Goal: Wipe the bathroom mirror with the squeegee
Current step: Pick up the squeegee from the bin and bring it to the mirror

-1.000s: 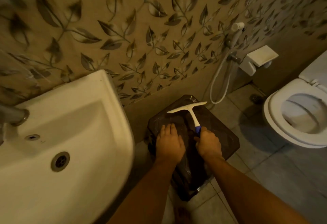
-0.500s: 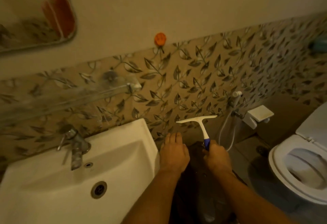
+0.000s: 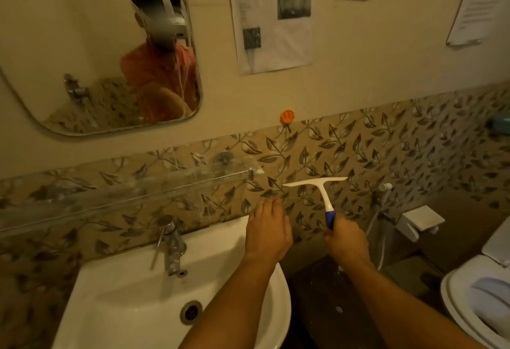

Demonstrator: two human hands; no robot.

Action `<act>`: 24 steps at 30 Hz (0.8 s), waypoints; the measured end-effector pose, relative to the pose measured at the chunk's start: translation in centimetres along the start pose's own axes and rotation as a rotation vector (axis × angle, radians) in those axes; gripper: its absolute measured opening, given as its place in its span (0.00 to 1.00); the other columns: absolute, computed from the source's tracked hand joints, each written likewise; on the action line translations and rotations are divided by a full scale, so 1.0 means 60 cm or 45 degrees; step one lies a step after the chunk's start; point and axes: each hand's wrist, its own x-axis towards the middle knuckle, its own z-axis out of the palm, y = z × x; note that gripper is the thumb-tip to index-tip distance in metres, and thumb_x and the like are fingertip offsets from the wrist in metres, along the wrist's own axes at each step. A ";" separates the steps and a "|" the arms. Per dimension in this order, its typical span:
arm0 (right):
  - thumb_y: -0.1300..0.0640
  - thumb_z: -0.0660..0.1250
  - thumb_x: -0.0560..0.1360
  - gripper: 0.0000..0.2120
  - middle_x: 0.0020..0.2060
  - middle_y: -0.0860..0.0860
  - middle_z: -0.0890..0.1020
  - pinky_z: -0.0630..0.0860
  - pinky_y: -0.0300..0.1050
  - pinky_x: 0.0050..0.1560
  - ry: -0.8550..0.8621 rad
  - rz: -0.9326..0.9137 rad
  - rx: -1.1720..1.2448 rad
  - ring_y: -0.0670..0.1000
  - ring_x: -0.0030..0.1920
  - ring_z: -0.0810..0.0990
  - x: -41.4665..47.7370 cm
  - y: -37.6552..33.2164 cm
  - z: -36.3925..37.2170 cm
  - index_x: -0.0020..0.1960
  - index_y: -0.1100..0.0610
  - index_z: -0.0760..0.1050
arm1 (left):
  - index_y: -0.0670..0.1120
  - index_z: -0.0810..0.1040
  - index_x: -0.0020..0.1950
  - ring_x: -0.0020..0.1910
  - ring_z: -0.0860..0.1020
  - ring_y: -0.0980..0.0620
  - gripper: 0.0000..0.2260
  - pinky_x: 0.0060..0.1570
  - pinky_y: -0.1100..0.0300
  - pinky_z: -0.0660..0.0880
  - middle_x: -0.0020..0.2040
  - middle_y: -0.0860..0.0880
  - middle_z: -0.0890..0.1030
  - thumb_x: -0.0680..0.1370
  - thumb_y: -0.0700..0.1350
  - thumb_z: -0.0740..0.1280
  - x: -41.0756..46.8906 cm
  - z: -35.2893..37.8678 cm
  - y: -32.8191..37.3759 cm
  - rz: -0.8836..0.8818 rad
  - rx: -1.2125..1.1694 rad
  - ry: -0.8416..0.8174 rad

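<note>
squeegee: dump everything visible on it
The squeegee is a white T shape that looks like plastic: a long, thin blade bar on top and a slim neck running down into a blue grip. It stands upright, the neck leaning left, the bar near level. The right hand has its fingers curled round the blue grip; nothing else visibly touches it. It is in front of the leaf-patterned tiles, well below and to the right of the mirror.
</note>
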 end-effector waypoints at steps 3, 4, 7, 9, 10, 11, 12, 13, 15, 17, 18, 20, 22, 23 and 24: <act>0.55 0.69 0.79 0.14 0.50 0.54 0.81 0.81 0.54 0.54 0.061 -0.031 -0.001 0.55 0.51 0.81 -0.003 -0.030 -0.031 0.62 0.57 0.74 | 0.44 0.68 0.76 0.75 0.65 0.46 0.29 0.72 0.50 0.64 0.74 0.45 0.71 0.80 0.55 0.47 0.013 -0.041 0.001 0.016 0.002 0.023; 0.55 0.69 0.79 0.14 0.50 0.54 0.81 0.81 0.54 0.53 0.076 -0.041 0.008 0.55 0.51 0.81 -0.004 -0.041 -0.044 0.63 0.57 0.73 | 0.44 0.68 0.76 0.75 0.65 0.46 0.30 0.72 0.50 0.64 0.74 0.45 0.70 0.80 0.56 0.45 0.018 -0.055 0.002 0.015 -0.007 0.032; 0.55 0.69 0.80 0.13 0.49 0.54 0.81 0.81 0.54 0.52 0.131 -0.073 0.037 0.55 0.49 0.81 -0.006 -0.072 -0.078 0.62 0.57 0.74 | 0.45 0.69 0.75 0.73 0.66 0.46 0.29 0.71 0.50 0.67 0.73 0.45 0.71 0.80 0.56 0.45 0.035 -0.097 0.001 0.054 0.020 0.091; 0.55 0.68 0.80 0.12 0.47 0.54 0.80 0.81 0.54 0.50 0.172 -0.099 0.055 0.55 0.47 0.81 -0.009 -0.095 -0.101 0.61 0.58 0.74 | 0.45 0.70 0.73 0.70 0.69 0.47 0.26 0.67 0.50 0.70 0.70 0.45 0.74 0.80 0.55 0.48 0.044 -0.128 0.000 0.077 0.028 0.128; 0.54 0.68 0.80 0.12 0.47 0.54 0.80 0.81 0.54 0.50 0.187 -0.112 0.072 0.55 0.47 0.80 -0.011 -0.107 -0.112 0.61 0.58 0.74 | 0.44 0.71 0.72 0.69 0.70 0.47 0.26 0.66 0.49 0.72 0.69 0.45 0.74 0.80 0.54 0.49 0.049 -0.145 0.000 0.082 0.026 0.145; 0.54 0.68 0.80 0.12 0.47 0.54 0.80 0.81 0.53 0.50 0.198 -0.128 0.089 0.54 0.47 0.80 -0.011 -0.118 -0.122 0.61 0.58 0.74 | 0.44 0.72 0.72 0.68 0.71 0.46 0.26 0.65 0.49 0.72 0.68 0.45 0.75 0.80 0.54 0.49 0.055 -0.160 -0.002 0.089 0.025 0.173; 0.53 0.68 0.80 0.12 0.47 0.54 0.80 0.80 0.53 0.49 0.204 -0.144 0.103 0.55 0.47 0.80 -0.014 -0.131 -0.134 0.60 0.58 0.74 | 0.43 0.72 0.72 0.67 0.71 0.46 0.26 0.65 0.48 0.72 0.68 0.44 0.75 0.80 0.54 0.49 0.059 -0.177 -0.003 0.097 0.030 0.204; 0.53 0.68 0.80 0.13 0.47 0.54 0.80 0.80 0.52 0.49 0.212 -0.164 0.119 0.55 0.47 0.80 -0.016 -0.145 -0.145 0.60 0.58 0.74 | 0.43 0.73 0.72 0.68 0.71 0.45 0.27 0.65 0.48 0.72 0.68 0.44 0.75 0.80 0.55 0.49 0.063 -0.194 -0.005 0.099 0.036 0.230; 0.52 0.68 0.80 0.13 0.47 0.54 0.80 0.79 0.51 0.49 0.244 -0.200 0.151 0.54 0.47 0.80 -0.021 -0.172 -0.162 0.60 0.58 0.74 | 0.42 0.73 0.72 0.68 0.71 0.44 0.29 0.65 0.46 0.72 0.69 0.43 0.75 0.79 0.55 0.48 0.068 -0.227 -0.014 0.090 0.042 0.278; 0.51 0.68 0.80 0.12 0.46 0.54 0.80 0.79 0.50 0.47 0.277 -0.226 0.167 0.54 0.46 0.80 -0.027 -0.204 -0.178 0.59 0.58 0.74 | 0.42 0.73 0.71 0.68 0.71 0.44 0.28 0.66 0.46 0.71 0.69 0.42 0.75 0.79 0.55 0.49 0.076 -0.257 -0.028 0.081 0.064 0.339; 0.52 0.68 0.80 0.11 0.45 0.54 0.80 0.79 0.51 0.46 0.297 -0.239 0.183 0.54 0.45 0.80 -0.032 -0.222 -0.185 0.58 0.57 0.74 | 0.42 0.74 0.71 0.69 0.71 0.44 0.27 0.67 0.46 0.70 0.69 0.43 0.75 0.80 0.54 0.50 0.078 -0.274 -0.038 0.076 0.086 0.372; 0.51 0.67 0.80 0.11 0.43 0.54 0.80 0.80 0.52 0.45 0.348 -0.280 0.227 0.55 0.43 0.80 -0.044 -0.264 -0.199 0.57 0.58 0.74 | 0.43 0.73 0.72 0.70 0.69 0.44 0.26 0.67 0.46 0.69 0.71 0.43 0.74 0.80 0.54 0.51 0.079 -0.311 -0.066 0.068 0.130 0.425; 0.51 0.67 0.81 0.11 0.42 0.54 0.80 0.79 0.51 0.42 0.413 -0.326 0.253 0.55 0.41 0.80 -0.057 -0.308 -0.213 0.56 0.59 0.75 | 0.44 0.72 0.74 0.71 0.68 0.44 0.27 0.68 0.46 0.68 0.72 0.43 0.73 0.80 0.55 0.50 0.079 -0.345 -0.097 0.054 0.182 0.452; 0.51 0.66 0.81 0.12 0.41 0.54 0.79 0.77 0.50 0.40 0.445 -0.350 0.259 0.55 0.40 0.79 -0.065 -0.330 -0.220 0.55 0.59 0.75 | 0.44 0.71 0.74 0.72 0.68 0.43 0.27 0.68 0.46 0.68 0.73 0.43 0.72 0.81 0.55 0.50 0.078 -0.362 -0.114 0.043 0.209 0.470; 0.50 0.66 0.81 0.12 0.41 0.54 0.79 0.76 0.49 0.39 0.473 -0.376 0.271 0.55 0.40 0.79 -0.073 -0.352 -0.226 0.55 0.60 0.74 | 0.44 0.71 0.75 0.73 0.67 0.43 0.26 0.69 0.46 0.67 0.74 0.44 0.71 0.81 0.55 0.52 0.076 -0.380 -0.131 0.033 0.232 0.484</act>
